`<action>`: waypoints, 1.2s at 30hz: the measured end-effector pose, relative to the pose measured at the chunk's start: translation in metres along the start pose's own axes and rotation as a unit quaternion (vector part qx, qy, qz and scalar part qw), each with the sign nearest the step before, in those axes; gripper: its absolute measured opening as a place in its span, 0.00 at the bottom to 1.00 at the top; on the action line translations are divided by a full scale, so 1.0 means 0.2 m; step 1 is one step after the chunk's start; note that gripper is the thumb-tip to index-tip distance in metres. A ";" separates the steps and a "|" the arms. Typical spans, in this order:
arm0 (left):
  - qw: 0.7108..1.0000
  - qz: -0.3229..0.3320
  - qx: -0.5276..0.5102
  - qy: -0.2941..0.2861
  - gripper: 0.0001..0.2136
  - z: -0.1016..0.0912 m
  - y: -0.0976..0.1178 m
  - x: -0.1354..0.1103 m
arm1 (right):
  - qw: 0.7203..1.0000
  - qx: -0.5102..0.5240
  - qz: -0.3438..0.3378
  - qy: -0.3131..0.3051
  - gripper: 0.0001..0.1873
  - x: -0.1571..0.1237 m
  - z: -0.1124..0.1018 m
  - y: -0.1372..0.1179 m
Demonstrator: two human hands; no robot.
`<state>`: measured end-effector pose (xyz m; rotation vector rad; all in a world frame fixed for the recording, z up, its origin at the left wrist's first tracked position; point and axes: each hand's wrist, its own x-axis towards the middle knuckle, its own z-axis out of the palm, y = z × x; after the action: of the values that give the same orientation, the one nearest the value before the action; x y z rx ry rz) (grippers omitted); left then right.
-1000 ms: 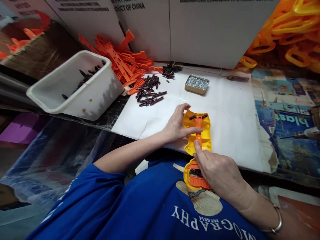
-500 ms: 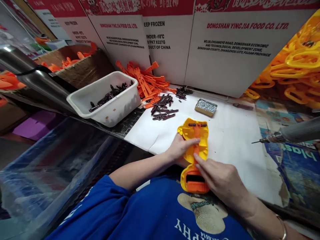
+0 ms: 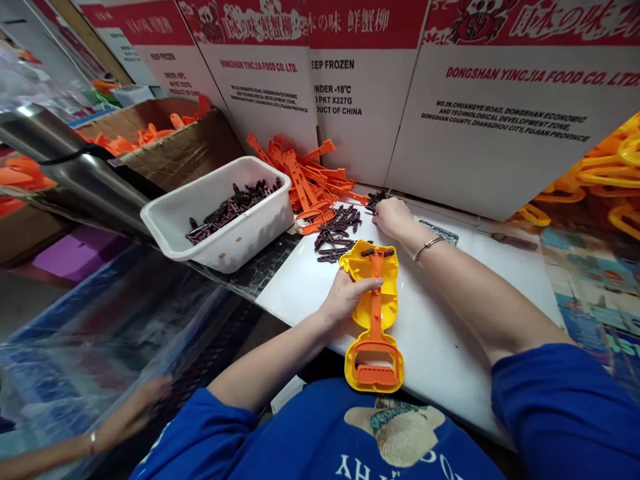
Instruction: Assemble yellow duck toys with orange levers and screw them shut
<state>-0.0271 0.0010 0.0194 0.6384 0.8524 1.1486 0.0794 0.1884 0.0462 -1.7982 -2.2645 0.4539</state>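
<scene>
My left hand (image 3: 345, 293) clamps the yellow plastic shell (image 3: 390, 297) at its side, thumb laid over the orange toothed-handle strip (image 3: 377, 320) that lies along the inside; the shell is tilted open side up, its looped end by the front edge of the desk (image 3: 440, 333), close to my shirt (image 3: 310, 427). My right hand (image 3: 393, 217) is at the little heap of dark parts (image 3: 374, 200) by the cartons (image 3: 357, 147), fingertips bent down; I cannot tell whether they pinch a piece. The strip, I judge, rests mostly on that one thumb: if it eases off or the shell tips, the strip could lift and the dark end pieces (image 3: 369, 252) at the top could slip askew. With the looped end so near the edge, a knock from my body might twist the whole thing. My right forearm passes just in front of the tray of small metal bits (image 3: 447, 233), so a careless sweep back could spill them. The loose dark sticks (image 3: 335, 237) lie just beside the shell's top and might snag on it.
</scene>
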 end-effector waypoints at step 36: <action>0.997 0.024 0.056 -0.051 0.16 0.33 -0.22 -0.10 | 0.814 0.571 0.090 0.059 0.14 -1.18 -0.02 0.36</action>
<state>0.0478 -0.0327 0.0258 0.8062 0.8219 1.1072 0.2004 -0.0256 0.0293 -1.2616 -1.1687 1.3200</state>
